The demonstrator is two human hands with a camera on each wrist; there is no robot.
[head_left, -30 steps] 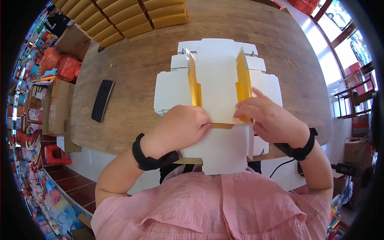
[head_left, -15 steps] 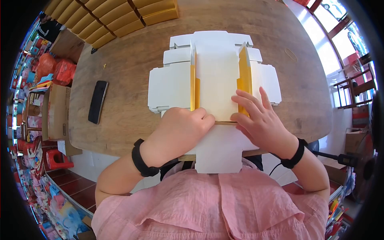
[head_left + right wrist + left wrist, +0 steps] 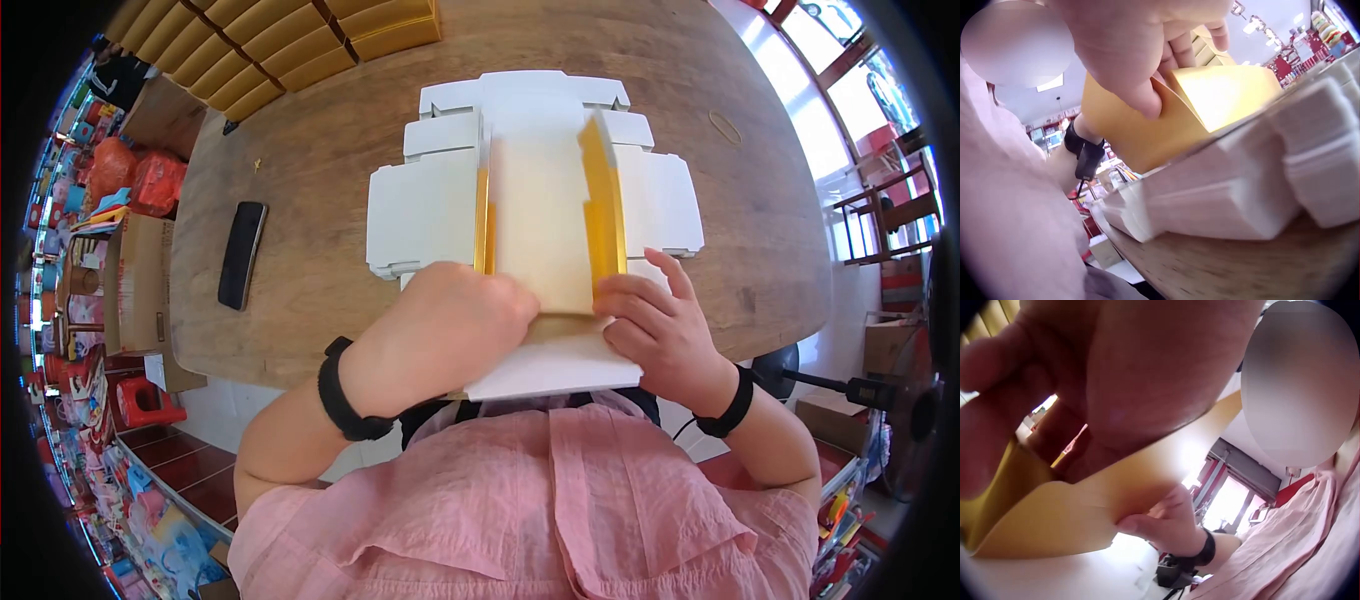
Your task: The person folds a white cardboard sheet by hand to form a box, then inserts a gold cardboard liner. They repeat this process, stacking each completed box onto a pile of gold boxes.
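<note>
A partly folded cardboard box (image 3: 603,205), gold outside and pale inside, lies on a stack of white flat box blanks (image 3: 420,215). Its two long side walls stand up, and its near panel is raised towards the person. At the near left corner, the left hand (image 3: 450,325) curls its fingers round the card; the head view hides most of its fingertips. My right hand (image 3: 660,335) pinches the near right corner. In the right wrist view the thumb (image 3: 1144,103) presses the gold outer face while the other fingers lie behind the panel.
Rows of gold boxes (image 3: 300,45) stand at the far left of the wooden table (image 3: 330,180). A phone (image 3: 242,255) lies on the left, and a rubber band (image 3: 725,127) on the right. The stack's near edge reaches the table edge by the person's body.
The box's near panel has gone from lying flat towards the person to raised. My right hand has moved from spread fingers to pinching the near right corner; the left stays at its corner.
</note>
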